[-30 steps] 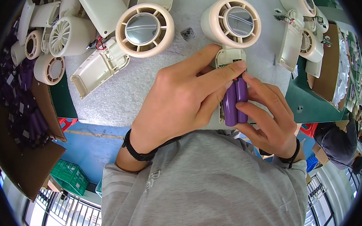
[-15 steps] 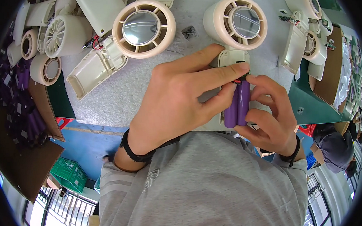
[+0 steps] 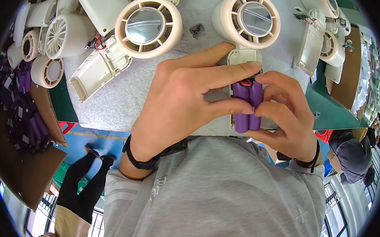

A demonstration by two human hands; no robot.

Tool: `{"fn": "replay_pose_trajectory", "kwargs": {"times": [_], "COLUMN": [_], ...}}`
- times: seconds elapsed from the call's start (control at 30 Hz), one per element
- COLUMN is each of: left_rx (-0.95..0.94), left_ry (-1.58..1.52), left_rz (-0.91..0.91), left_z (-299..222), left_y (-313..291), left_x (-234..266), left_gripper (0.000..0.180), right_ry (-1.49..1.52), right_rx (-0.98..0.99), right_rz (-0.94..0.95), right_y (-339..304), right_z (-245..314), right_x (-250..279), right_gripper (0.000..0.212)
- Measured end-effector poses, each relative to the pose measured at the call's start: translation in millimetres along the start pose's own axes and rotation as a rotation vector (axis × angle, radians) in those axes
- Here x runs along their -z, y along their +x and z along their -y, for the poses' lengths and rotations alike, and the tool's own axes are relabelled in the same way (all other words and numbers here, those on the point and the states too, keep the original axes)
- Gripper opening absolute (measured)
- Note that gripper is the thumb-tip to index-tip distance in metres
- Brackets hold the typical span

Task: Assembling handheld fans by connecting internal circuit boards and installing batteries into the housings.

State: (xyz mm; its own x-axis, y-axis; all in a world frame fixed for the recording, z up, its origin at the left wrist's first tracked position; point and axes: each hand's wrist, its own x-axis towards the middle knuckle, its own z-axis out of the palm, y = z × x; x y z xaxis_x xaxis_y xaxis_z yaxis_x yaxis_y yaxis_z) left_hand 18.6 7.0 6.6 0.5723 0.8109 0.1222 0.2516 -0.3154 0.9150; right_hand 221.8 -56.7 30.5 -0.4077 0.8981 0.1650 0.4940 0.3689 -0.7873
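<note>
A handheld fan's round cream head (image 3: 228, 22), with a shiny disc in its ring grille, lies on the table. Its open handle shell (image 3: 243, 55) points toward me. Inside the handle rests a purple two-cell battery pack (image 3: 242, 123), with black and red wires at its upper end near a small green circuit board (image 3: 256, 74). My left hand (image 3: 176, 93) has its index finger across the board and its thumb pressed on the cells. My right hand (image 3: 290, 104) curls around the pack's right side, fingertips and thumb against it. The fingers partly hide the shell.
Another fan head (image 3: 148, 27) and an open handle half (image 3: 99, 71) lie at left. More fan parts sit at far left and right. A cardboard box of purple battery packs (image 3: 35, 126) stands at left. One person (image 3: 72, 202) stands behind me at left, another (image 3: 351, 155) at right.
The battery pack sits lower in the handle shell. My left thumb has moved down onto the cells, exposing the wires. A person has come into view at the lower left.
</note>
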Motion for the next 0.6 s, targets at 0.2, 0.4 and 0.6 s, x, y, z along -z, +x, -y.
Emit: {"fn": "replay_pose_trajectory", "kwargs": {"times": [0.2, 0.4, 0.6], "left_rx": [0.041, 0.043, 0.039], "left_ry": [-0.008, -0.032, -0.028], "left_rz": [0.023, 0.017, 0.045], "left_z": [-3.6, -2.1, -3.2], "left_y": [1.0, 1.0, 1.7], "left_x": [2.0, 0.7, 5.2], "left_gripper": [0.060, 0.061, 0.063], "right_ry": [-0.020, 0.032, 0.046], "right_rx": [0.059, 0.054, 0.024], "right_rz": [-0.008, 0.004, 0.057], "right_y": [-1.6, 0.8, -3.0], "right_z": [-5.1, -7.2, -4.3], "right_x": [-1.3, 0.5, 2.6], "right_gripper": [0.036, 0.040, 0.046]}}
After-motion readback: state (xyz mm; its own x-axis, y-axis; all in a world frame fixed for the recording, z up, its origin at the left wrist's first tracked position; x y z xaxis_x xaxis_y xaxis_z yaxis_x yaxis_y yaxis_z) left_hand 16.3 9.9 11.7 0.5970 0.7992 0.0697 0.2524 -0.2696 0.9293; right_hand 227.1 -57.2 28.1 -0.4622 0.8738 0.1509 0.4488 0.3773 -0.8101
